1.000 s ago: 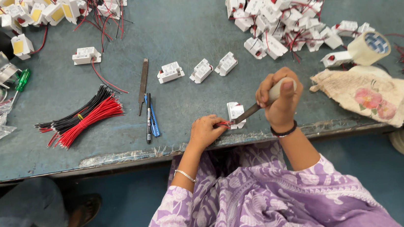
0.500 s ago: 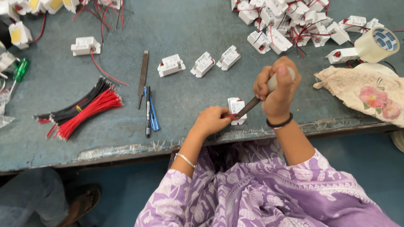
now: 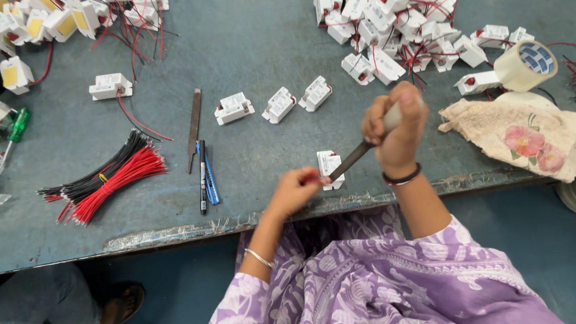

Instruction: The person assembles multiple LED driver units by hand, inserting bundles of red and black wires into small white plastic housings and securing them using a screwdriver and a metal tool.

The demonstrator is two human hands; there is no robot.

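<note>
White plastic module (image 3: pixel 331 167) near table (image 3: pixel 168 230) front edge, just beside left hand (image 3: pixel 296 191) | left fingers pinched shut on module's corner | right hand (image 3: pixel 397 127) fisted around file (image 3: pixel 364 151), tip on module | risk: tip slides off smooth casing toward left fingertips; loose pinch lets module skate off edge

We see a worn, matt painted table (image 3: pixel 255 38), glossy white plastic modules (image 3: pixel 385 4), a dull metal file (image 3: pixel 193 125), printed cloth (image 3: pixel 539 134), and perhaps plastic-sheathed wires (image 3: pixel 110 175).
</note>
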